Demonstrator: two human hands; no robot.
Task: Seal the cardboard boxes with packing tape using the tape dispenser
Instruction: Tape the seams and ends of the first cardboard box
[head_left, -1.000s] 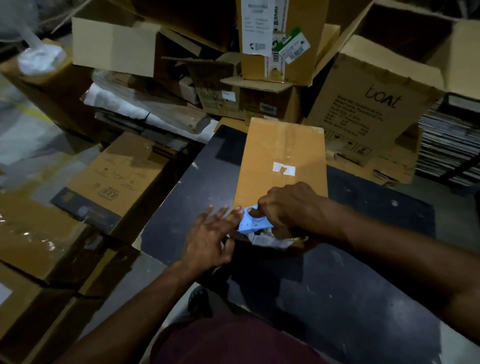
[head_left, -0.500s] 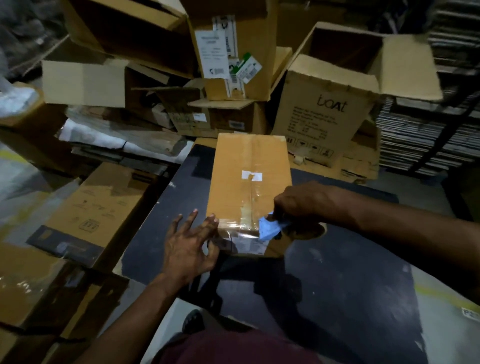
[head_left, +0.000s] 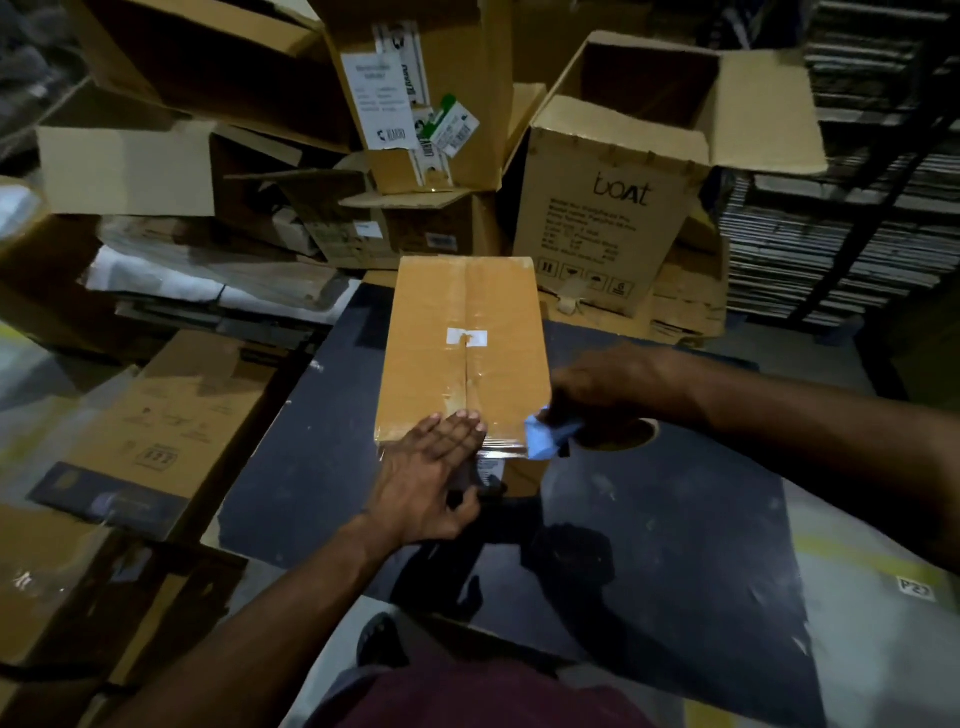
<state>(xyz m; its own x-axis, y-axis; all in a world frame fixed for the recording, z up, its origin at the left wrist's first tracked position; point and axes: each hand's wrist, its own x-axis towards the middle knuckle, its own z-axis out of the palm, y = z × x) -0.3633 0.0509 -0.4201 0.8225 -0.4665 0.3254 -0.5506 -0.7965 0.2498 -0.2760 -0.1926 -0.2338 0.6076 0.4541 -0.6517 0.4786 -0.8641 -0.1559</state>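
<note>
Lying on a dark table (head_left: 675, 545), the cardboard box (head_left: 462, 322) is being pressed at its near taped edge by the flat, straight-fingered left hand (head_left: 431, 478); the blue tape dispenser (head_left: 545, 439) is being gripped beside it by the right hand (head_left: 608, 389).

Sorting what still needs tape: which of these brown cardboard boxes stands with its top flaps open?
The brown cardboard box printed "boat", behind and right of the taped box under the left hand; its flaps stand up around a dark interior.
</note>
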